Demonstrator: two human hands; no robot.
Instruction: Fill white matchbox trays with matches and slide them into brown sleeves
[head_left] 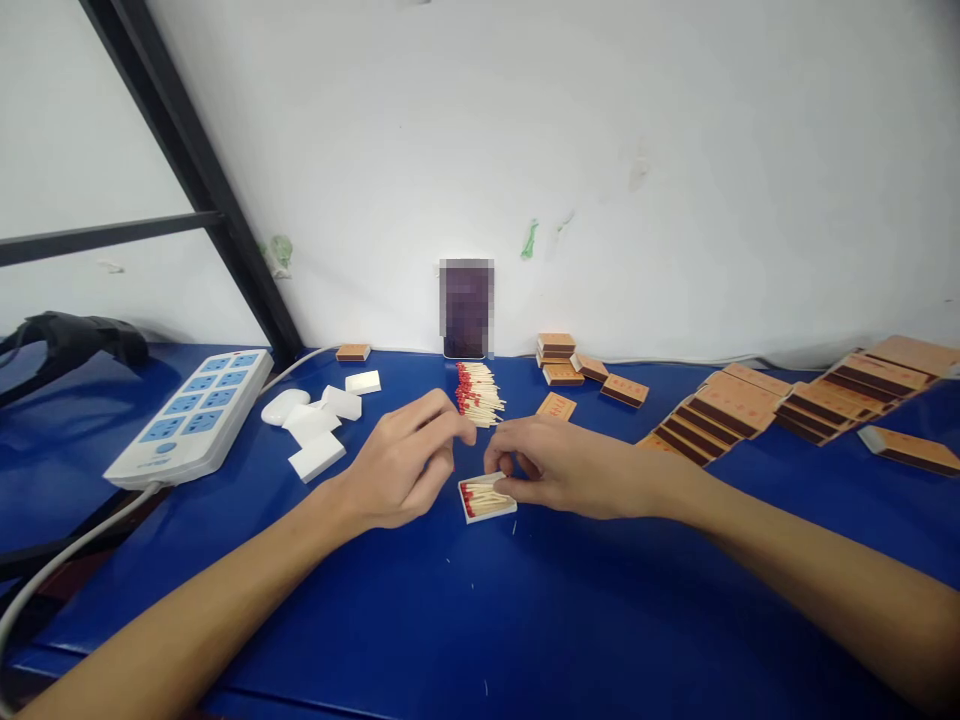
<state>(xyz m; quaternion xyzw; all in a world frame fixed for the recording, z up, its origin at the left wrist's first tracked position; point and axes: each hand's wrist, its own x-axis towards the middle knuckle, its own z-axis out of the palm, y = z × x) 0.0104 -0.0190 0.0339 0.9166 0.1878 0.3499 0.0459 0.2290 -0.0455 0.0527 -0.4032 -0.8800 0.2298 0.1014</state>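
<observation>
A small white matchbox tray (pixel 487 515) lies on the blue table, filled with red-headed matches (pixel 480 497). My right hand (pixel 551 465) is closed at its right end, thumb over the matches and a fingertip at the far rim. My left hand (pixel 412 460) hovers just left of the tray, fingers curled and pinched. A tiny red tip shows by its thumb; what it holds is mostly hidden. Behind both hands, a loose pile of matches (pixel 478 393) has its red heads to the left.
Empty white trays (pixel 316 455) and a white rounded object (pixel 283 407) lie left, beside a power strip (pixel 195 410). Matchbox sleeves (pixel 731 405) overlap in rows at right; several boxes (pixel 555 345) stand near the wall. A pixelated phone-like panel (pixel 467 310) leans there.
</observation>
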